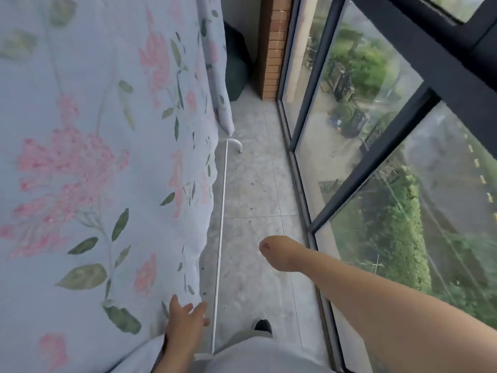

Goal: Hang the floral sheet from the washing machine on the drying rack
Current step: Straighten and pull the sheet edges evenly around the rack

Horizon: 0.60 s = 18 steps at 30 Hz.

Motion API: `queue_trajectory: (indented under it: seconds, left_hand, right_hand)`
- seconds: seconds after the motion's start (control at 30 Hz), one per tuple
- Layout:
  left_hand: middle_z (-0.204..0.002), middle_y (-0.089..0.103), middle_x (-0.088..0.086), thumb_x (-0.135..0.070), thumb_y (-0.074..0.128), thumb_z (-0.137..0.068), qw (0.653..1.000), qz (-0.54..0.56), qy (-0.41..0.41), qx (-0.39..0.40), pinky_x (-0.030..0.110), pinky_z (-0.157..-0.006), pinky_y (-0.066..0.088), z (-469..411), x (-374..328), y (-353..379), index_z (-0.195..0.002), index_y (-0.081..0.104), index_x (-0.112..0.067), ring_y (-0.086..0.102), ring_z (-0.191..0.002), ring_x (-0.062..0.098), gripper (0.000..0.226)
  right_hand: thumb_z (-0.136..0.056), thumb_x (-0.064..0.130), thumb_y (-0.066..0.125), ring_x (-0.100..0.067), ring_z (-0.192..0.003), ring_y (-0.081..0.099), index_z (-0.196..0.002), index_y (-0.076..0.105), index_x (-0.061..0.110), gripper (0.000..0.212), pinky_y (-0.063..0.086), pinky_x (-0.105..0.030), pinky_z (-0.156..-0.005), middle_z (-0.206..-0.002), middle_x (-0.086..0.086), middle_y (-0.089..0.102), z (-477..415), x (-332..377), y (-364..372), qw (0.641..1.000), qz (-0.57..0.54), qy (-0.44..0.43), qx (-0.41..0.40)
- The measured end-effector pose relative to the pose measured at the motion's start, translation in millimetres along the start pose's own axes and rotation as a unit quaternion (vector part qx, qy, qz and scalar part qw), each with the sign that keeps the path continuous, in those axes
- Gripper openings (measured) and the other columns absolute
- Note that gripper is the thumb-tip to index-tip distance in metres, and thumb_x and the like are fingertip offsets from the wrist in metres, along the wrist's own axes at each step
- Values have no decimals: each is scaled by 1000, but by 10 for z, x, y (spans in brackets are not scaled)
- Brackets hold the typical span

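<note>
The floral sheet (102, 157), pale blue with pink flowers and green leaves, hangs down over the drying rack and fills the left half of the view. Only the rack's white bottom rail (221, 224) and a curved foot (236, 145) show below the cloth. My left hand (185, 323) reaches toward the sheet's lower right edge with fingers spread and relaxed, touching or nearly touching the cloth. My right hand (277, 253) hangs out over the floor, away from the sheet, fingers curled under and holding nothing.
A narrow tiled balcony floor (255, 189) runs between the rack and a floor-to-ceiling window with dark frames (304, 184). A brick pillar (274, 47) and a dark bag (236, 65) stand at the far end. My shoe (263, 325) is on the floor.
</note>
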<state>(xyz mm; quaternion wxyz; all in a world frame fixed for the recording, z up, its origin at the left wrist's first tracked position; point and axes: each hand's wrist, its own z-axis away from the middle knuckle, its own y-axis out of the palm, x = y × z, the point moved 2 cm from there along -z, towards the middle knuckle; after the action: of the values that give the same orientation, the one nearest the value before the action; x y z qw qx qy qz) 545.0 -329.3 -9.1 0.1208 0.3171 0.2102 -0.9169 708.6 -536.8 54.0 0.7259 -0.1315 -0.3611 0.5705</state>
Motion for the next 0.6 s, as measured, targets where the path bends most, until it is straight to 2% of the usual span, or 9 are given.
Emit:
queue_trajectory:
  seconds: [0.1, 0.17, 0.23, 0.3, 0.37, 0.4, 0.47, 0.53, 0.6]
  left_hand:
    - [-126, 60, 5, -22, 63, -89, 999, 25, -23, -33, 45, -92, 52, -176, -260, 122, -154, 13, -22, 73, -74, 22, 82]
    - [-103, 67, -3, -24, 63, -86, 998, 29, -31, -56, 46, -96, 50, -332, -440, 176, -153, 18, -20, 72, -81, 22, 80]
    - [-93, 65, -6, -23, 62, -84, 995, 62, -36, -66, 47, -97, 49, -488, -614, 238, -150, 23, -15, 72, -82, 25, 77]
    - [-102, 63, 3, -14, 59, -91, 989, 98, -55, -96, 45, -92, 50, -697, -711, 301, -149, 27, -10, 71, -81, 25, 66]
    - [-112, 60, 8, -10, 58, -92, 977, 142, -86, -132, 41, -78, 53, -849, -770, 343, -149, 28, -10, 70, -76, 27, 64]
    - [-116, 59, 10, -10, 59, -92, 968, 171, -100, -153, 38, -71, 52, -907, -781, 359, -150, 28, -11, 69, -74, 29, 66]
    - [-121, 55, 12, -11, 59, -94, 940, 244, -132, -198, 33, -63, 49, -1066, -796, 475, -151, 25, -12, 67, -75, 32, 67]
    - [-119, 54, 10, -13, 61, -95, 915, 298, -152, -224, 33, -65, 50, -1101, -852, 553, -152, 24, -11, 67, -77, 32, 68]
    - [-112, 56, 7, -15, 65, -93, 886, 346, -183, -248, 36, -72, 53, -1122, -943, 690, -147, 35, -6, 68, -78, 30, 62]
  right_hand:
    - [-102, 15, 30, -19, -71, 38, -69, 33, 16, 33, 25, -21, -51, -71, 3, 36, -269, 53, -412, 999, 40, -30, -1]
    - [-104, 19, 29, -22, -80, 40, -75, 40, 11, 32, 28, -22, -54, -73, 2, 40, -490, 148, -640, 998, 41, -49, 4]
    - [-105, 21, 29, -23, -83, 43, -84, 47, 6, 32, 35, -26, -65, -83, -6, 50, -809, 233, -848, 996, 47, -70, 16]
    - [-105, 22, 30, -23, -87, 47, -96, 55, 1, 34, 37, -30, -75, -93, -10, 55, -1183, 330, -1056, 996, 51, -69, 25]
    - [-105, 15, 31, -25, -94, 48, -95, 53, 2, 28, 38, -32, -80, -88, -8, 52, -1559, 404, -1219, 996, 50, -56, 37]
    - [-104, 9, 30, -27, -100, 51, -97, 53, 1, 25, 40, -33, -83, -93, -11, 53, -1737, 438, -1301, 996, 60, -53, 47]
    - [-103, 7, 31, -33, -115, 55, -117, 55, -4, 30, 44, -36, -93, -120, -20, 58, -2185, 508, -1497, 993, 83, -64, 55]
    - [-104, 14, 32, -35, -121, 54, -128, 55, -3, 38, 44, -34, -95, -130, -22, 57, -2581, 519, -1640, 992, 90, -55, 68]
    - [-104, 16, 32, -35, -117, 55, -131, 54, -3, 40, 44, -35, -96, -132, -22, 57, -2906, 592, -1833, 989, 94, -67, 88]
